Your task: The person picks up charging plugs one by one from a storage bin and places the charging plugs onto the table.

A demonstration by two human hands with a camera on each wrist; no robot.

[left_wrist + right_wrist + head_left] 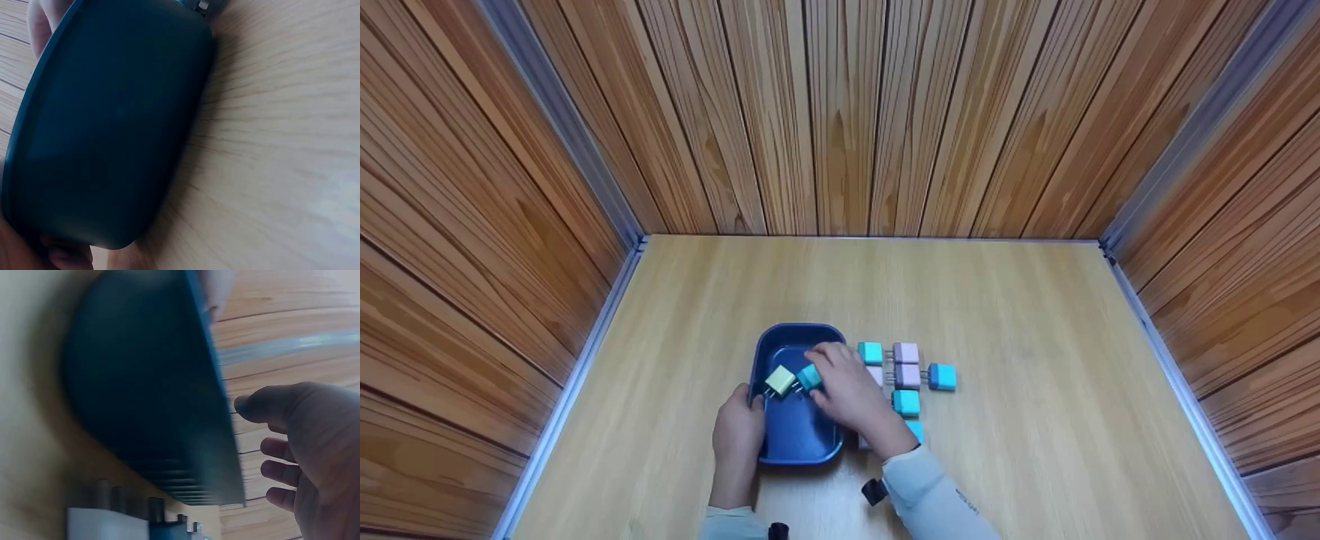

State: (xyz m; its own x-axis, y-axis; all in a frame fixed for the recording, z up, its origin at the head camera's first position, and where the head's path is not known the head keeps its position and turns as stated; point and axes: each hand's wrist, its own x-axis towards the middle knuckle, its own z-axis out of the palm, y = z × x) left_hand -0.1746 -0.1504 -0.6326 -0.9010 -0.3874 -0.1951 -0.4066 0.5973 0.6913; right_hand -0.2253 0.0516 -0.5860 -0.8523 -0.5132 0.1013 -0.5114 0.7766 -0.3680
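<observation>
A dark blue tray (pixel 802 446) stands on the table, with a yellow charger plug (pixel 781 380) and a teal charger plug (pixel 809 376) inside it. My left hand (pixel 739 427) grips the tray's left wall, its thumb at the rim. Over the tray's right side is my right hand (pixel 847 386), close to the teal plug. In the right wrist view the thumb and fingers of that hand (pixel 320 455) are apart, and nothing shows between them. The tray's outer wall (pixel 118 112) fills much of the left wrist view.
Right of the tray stand several teal and lilac charger plugs (pixel 906 375), some partly hidden by my right hand and forearm. A blue plug (pixel 942 376) sits farthest right. Wood-panelled walls (pixel 840 120) enclose the wooden table (pixel 1035 390) at the back and sides.
</observation>
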